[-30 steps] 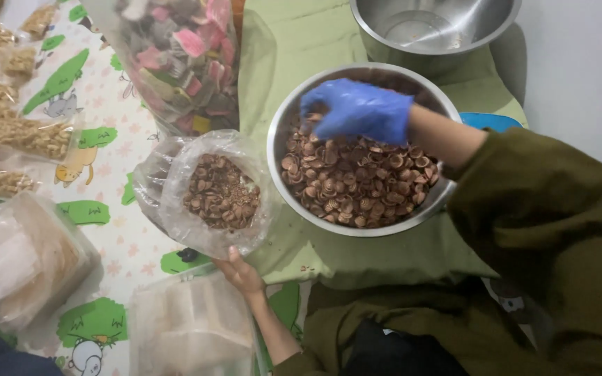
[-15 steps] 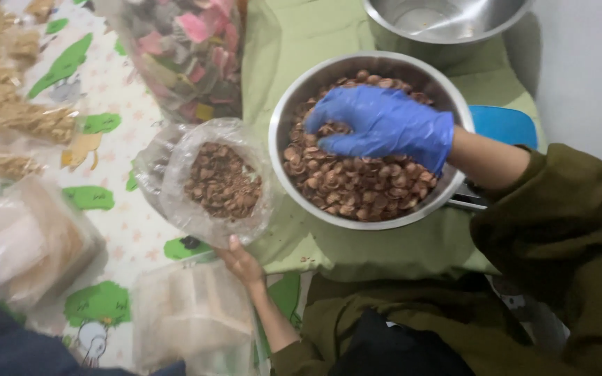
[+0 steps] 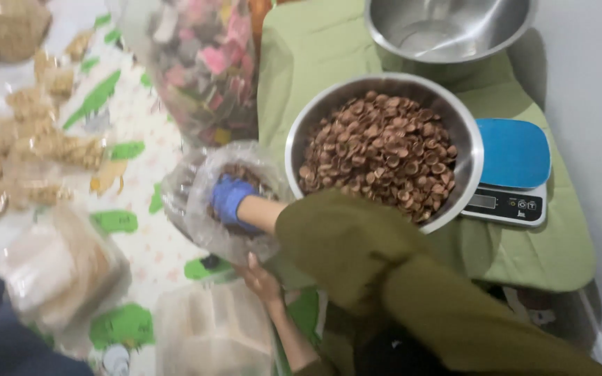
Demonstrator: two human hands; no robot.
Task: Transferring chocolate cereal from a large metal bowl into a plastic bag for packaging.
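The right hand (image 3: pixel 231 200), in a blue glove, is plunged into the mouth of a clear bag (image 3: pixel 228 202) and rests on the brown chips (image 3: pixel 245 174) inside it; the fingers are curled downward among the chips, but whether they are closed on any cannot be told. The olive sleeve (image 3: pixel 357 244) of that arm crosses in front of the near rim of the steel bowl (image 3: pixel 301 150), which sits just right of the gloved hand and is heaped with the same round brown chips. The bare left hand (image 3: pixel 263 278) is just below the bag, fingers pinched on its lower edge and holding it open. Right of the bowl, and partly under its rim, a blue scale (image 3: pixel 513 170) lies on the green cloth (image 3: pixel 315 56) that covers the worktop. Beyond the full bowl, farther from both hands, stands an empty bowl (image 3: pixel 447 28). Above the bag, a large clear sack (image 3: pixel 203 66) holds pink, red and dark pieces. To the left of the hands, small packs (image 3: pixel 43 150) of pale snacks lie on a white mat (image 3: pixel 148 104) with green patterns, and more filled packs (image 3: pixel 57 271) sit left of and below the left hand, blurred.
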